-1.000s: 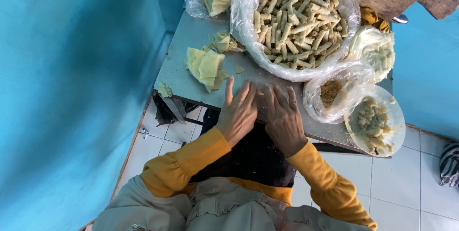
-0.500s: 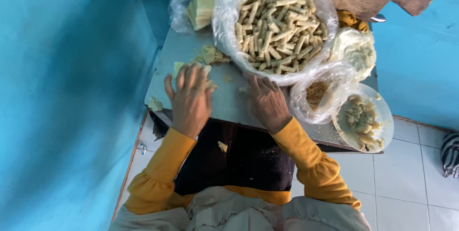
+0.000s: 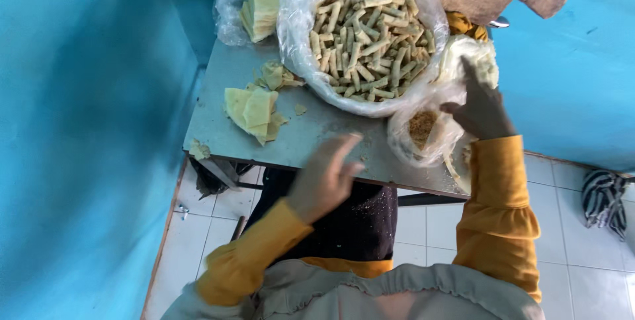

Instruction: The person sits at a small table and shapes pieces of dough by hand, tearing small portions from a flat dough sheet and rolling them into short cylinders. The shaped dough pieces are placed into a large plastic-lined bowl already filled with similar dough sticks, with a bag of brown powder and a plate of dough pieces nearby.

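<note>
**Hands over a metal table of rolled snacks and wrappers**

The left hand (image 3: 325, 173) hangs just above the near edge of the grey sheet-metal table (image 3: 225, 82), fingers loosely spread and slightly curled, holding nothing; it is blurred. Its sleeve is mustard yellow. The nearest things to it are scattered crumbs on the bare metal and, further left, a small stack of pale yellow square pastry wrappers (image 3: 251, 111) lying flat, with a few torn scraps (image 3: 274, 75) just behind them.

The right hand (image 3: 481, 105) reaches to the right side of the table, its back to the camera. Its fingers touch the crumpled plastic of a clear bag holding pale filling (image 3: 486, 62); whether they grasp the plastic or merely rest on it cannot be told. Just left of that hand sits a small clear plastic bag of brown crumbly filling (image 3: 423, 128), and a round plate (image 3: 456, 164) shows partly beneath the wrist.

Between the hands, further back, stands a large round bowl lined with clear plastic (image 3: 297, 42), heaped with short, pale rolled pastry sticks (image 3: 367, 35). Behind the wrappers, at the far left corner, another clear bag holds a block of folded yellow wrappers (image 3: 259, 5).
</note>
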